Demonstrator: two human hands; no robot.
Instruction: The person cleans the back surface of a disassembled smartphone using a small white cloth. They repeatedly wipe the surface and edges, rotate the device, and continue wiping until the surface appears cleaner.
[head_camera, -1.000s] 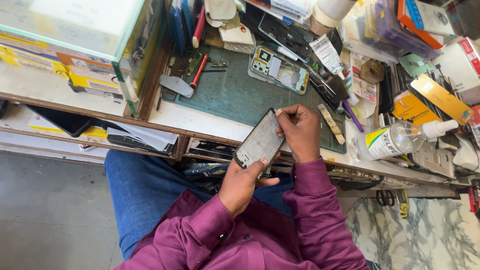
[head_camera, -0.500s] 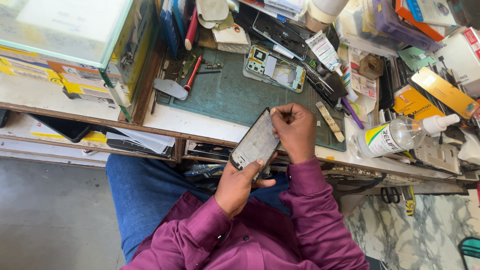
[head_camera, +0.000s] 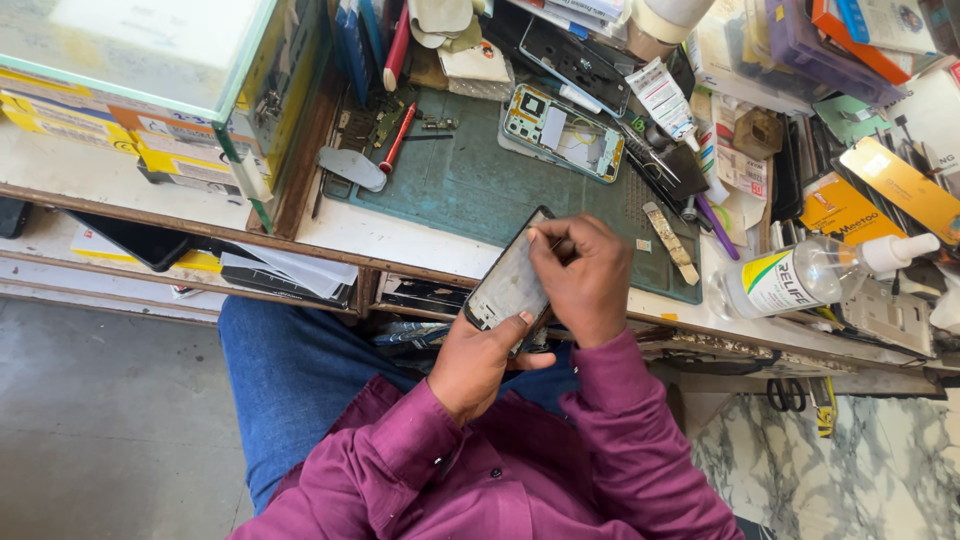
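A flat phone screen panel (head_camera: 508, 280), grey inside with a dark frame, is tilted above the desk's front edge. My left hand (head_camera: 480, 360) grips its lower end from beneath, thumb on the face. My right hand (head_camera: 585, 275) curls over its upper right edge, fingertips pressing at the top corner. An opened phone body (head_camera: 562, 133) with its boards exposed lies on the green work mat (head_camera: 470, 190) beyond the hands.
A red-handled screwdriver (head_camera: 397, 138) and a metal pry blade (head_camera: 353, 167) lie on the mat's left. A clear spray bottle (head_camera: 810, 280) lies at right. A glass case (head_camera: 150, 70) stands at left, with clutter of tubes, boxes and tools along the back.
The hands hold the panel much as before; my right fingers have shifted slightly along its upper edge. The camera has moved a little.
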